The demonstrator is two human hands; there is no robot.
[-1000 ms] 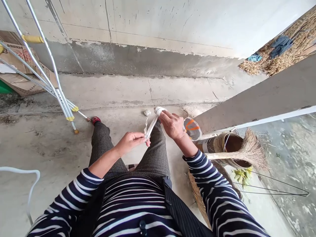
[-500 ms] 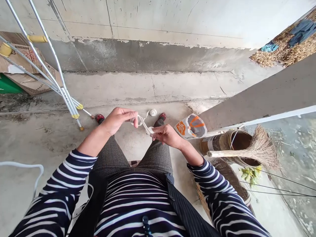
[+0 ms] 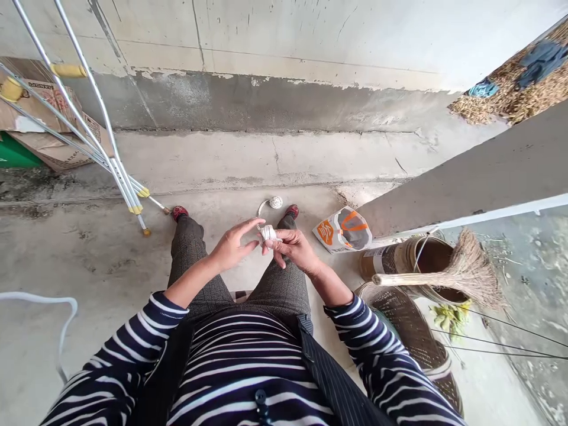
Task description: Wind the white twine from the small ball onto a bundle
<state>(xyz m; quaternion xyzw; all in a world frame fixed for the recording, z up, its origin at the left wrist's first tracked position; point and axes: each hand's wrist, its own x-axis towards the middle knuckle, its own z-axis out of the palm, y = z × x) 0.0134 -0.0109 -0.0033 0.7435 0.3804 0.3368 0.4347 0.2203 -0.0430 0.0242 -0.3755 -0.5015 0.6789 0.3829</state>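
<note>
Between the thumb and fingers of my right hand is a small coil of white cord. My left hand is just beside the coil, thumb and fingers spread apart with no cord seen gripped in them. On the floor beyond my hands, close to my right shoe, lies a white ball of cord. A strand runs from that ball toward the coil.
A white and orange bag stands right of my right foot. Farther right are a bucket, a straw broom across it, and a woven basket. Metal crutches lean at left by cardboard boxes.
The cord stretched between my hands is now a compact coil in my right hand. My left hand has come right and down toward it, and its fingers have opened.
</note>
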